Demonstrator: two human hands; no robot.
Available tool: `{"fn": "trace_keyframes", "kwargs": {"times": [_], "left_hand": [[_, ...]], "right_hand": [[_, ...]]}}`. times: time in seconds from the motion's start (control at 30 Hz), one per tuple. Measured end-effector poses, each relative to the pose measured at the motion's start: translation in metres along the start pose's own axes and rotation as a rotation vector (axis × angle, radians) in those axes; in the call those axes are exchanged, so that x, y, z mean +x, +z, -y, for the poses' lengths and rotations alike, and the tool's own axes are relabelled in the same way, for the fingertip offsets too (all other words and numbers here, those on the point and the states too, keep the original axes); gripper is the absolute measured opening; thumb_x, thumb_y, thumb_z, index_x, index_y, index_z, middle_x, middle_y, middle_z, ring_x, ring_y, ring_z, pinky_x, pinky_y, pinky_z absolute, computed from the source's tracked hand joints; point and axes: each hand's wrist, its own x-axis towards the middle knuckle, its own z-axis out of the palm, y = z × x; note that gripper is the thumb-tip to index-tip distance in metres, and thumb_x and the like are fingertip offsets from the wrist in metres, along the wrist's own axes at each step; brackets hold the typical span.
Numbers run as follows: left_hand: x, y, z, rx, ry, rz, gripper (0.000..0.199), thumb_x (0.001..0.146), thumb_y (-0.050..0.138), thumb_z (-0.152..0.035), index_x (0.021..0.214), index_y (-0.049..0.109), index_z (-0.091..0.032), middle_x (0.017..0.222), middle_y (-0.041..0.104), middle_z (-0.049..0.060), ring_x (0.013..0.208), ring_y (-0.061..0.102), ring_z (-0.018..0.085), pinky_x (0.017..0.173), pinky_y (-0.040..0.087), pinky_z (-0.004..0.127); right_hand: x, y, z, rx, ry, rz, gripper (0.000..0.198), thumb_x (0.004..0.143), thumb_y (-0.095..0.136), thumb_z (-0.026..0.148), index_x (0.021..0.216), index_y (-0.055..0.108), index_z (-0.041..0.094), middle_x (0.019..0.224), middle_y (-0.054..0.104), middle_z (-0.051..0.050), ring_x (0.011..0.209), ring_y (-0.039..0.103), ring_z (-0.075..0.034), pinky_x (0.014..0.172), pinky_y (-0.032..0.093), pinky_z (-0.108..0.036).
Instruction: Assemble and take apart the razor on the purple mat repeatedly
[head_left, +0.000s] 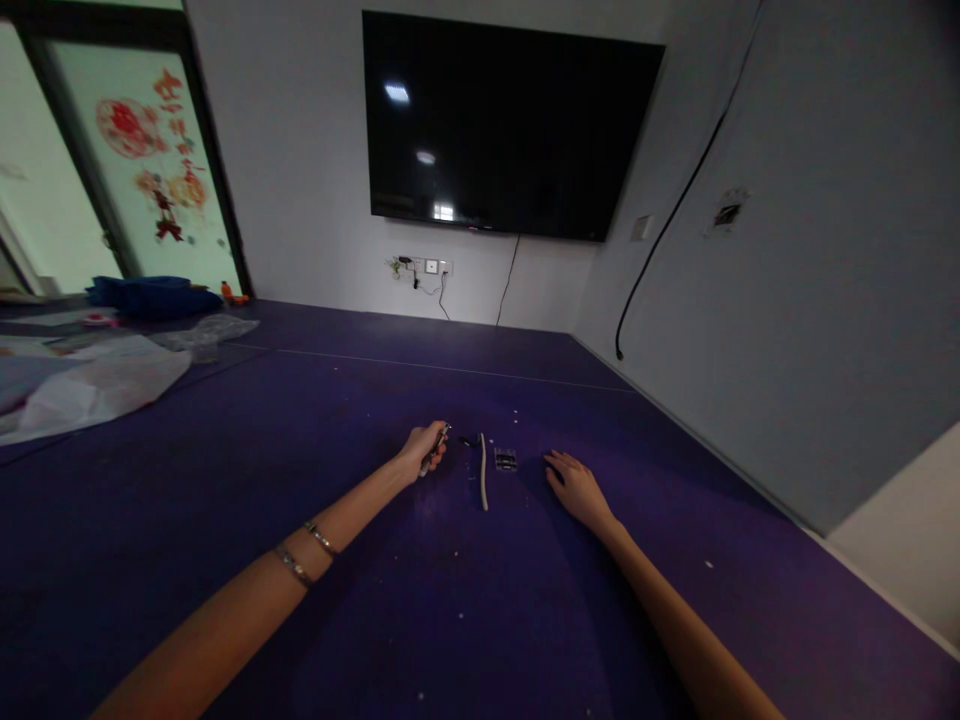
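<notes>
My left hand (424, 449) is closed around a slim, pen-shaped tool (436, 448), dark with silvery parts; its exact kind is too small to tell. On the purple surface to the right of this hand lies a short, off-white length of cable or tube (484, 475). A small black piece (469, 441) lies by its far end. Just right of the cable is a small clear packet (505, 460) with dark items inside. My right hand (576, 487) rests palm down on the surface, fingers stretched, holding nothing, a little right of the packet.
Clear plastic bags (112, 380) and a blue cloth bundle (154, 297) lie at the far left. A black cable (667, 225) hangs down the right wall. Ahead, a television (510, 130) hangs above wall sockets (431, 267). Small white bits are scattered across the purple surface (337, 640).
</notes>
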Motion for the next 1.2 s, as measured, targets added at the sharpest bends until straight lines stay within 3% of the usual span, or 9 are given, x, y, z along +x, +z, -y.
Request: {"fn": "trace_keyframes", "kwargs": {"times": [0.17,0.3,0.47,0.73,0.9,1.0,1.1,1.2], "left_hand": [[0.007,0.001,-0.016,-0.108,0.108,0.01,0.026,0.082,0.039,-0.028,0.078,0.059,-0.012,0.047,0.044,-0.005,0.032,0.036,0.005,0.033,0.024,0.018],[0.012,0.01,-0.021,-0.158,0.172,0.011,0.017,0.079,0.045,-0.02,0.081,0.059,-0.012,0.055,0.049,-0.003,0.04,0.045,0.006,0.039,0.035,0.018],[0.007,0.022,-0.018,-0.041,0.31,0.09,0.014,0.074,0.06,-0.025,0.081,0.058,-0.013,0.071,0.06,0.003,0.059,0.057,0.012,0.051,0.047,0.025],[0.002,0.02,-0.021,0.077,0.444,0.158,0.02,0.064,0.069,-0.024,0.078,0.058,-0.013,0.07,0.059,0.002,0.061,0.057,0.013,0.053,0.048,0.026],[0.0,0.02,-0.026,0.094,0.498,0.206,0.024,0.061,0.069,-0.026,0.068,0.049,-0.015,0.072,0.058,0.0,0.06,0.054,0.011,0.051,0.047,0.024],[0.0,0.018,-0.027,0.119,0.534,0.219,0.026,0.06,0.069,-0.027,0.065,0.046,-0.016,0.067,0.054,-0.003,0.058,0.051,0.009,0.051,0.045,0.023],[0.0,0.017,-0.028,0.147,0.568,0.231,0.026,0.059,0.07,-0.027,0.066,0.048,-0.016,0.059,0.047,-0.006,0.054,0.048,0.008,0.052,0.042,0.022],[-0.002,0.016,-0.028,0.16,0.576,0.242,0.024,0.058,0.071,-0.025,0.067,0.051,-0.016,0.059,0.047,-0.007,0.055,0.047,0.007,0.053,0.041,0.021]], "right_hand": [[0.001,0.001,-0.001,0.01,0.007,0.003,0.042,0.087,0.036,0.031,0.12,0.057,0.015,0.129,0.051,-0.011,0.122,0.042,-0.025,0.1,0.033,-0.039],[0.001,0.001,-0.001,0.024,0.007,0.007,0.041,0.087,0.037,0.03,0.12,0.056,0.016,0.129,0.051,-0.011,0.123,0.042,-0.025,0.1,0.033,-0.04],[0.0,-0.001,0.0,0.032,0.012,0.004,0.041,0.087,0.037,0.03,0.121,0.056,0.016,0.129,0.051,-0.011,0.123,0.041,-0.024,0.101,0.032,-0.039],[0.003,0.004,-0.008,0.083,0.024,0.0,0.04,0.085,0.04,0.032,0.118,0.058,0.017,0.129,0.052,-0.01,0.122,0.042,-0.024,0.101,0.032,-0.039],[0.011,-0.002,-0.011,0.177,0.035,0.055,0.037,0.082,0.045,0.025,0.114,0.06,0.016,0.126,0.054,-0.011,0.117,0.048,-0.022,0.099,0.034,-0.034],[0.014,-0.016,0.012,0.139,0.066,0.036,0.032,0.08,0.047,0.023,0.108,0.063,0.016,0.117,0.059,-0.011,0.111,0.052,-0.021,0.094,0.037,-0.032],[0.013,-0.03,0.053,0.084,0.082,-0.035,0.027,0.082,0.047,0.032,0.1,0.063,0.018,0.101,0.065,-0.01,0.096,0.059,-0.02,0.081,0.042,-0.028],[0.01,-0.035,0.093,0.045,0.113,0.105,0.033,0.08,0.048,0.047,0.094,0.063,0.021,0.081,0.067,-0.006,0.076,0.063,-0.02,0.066,0.043,-0.028]]}}
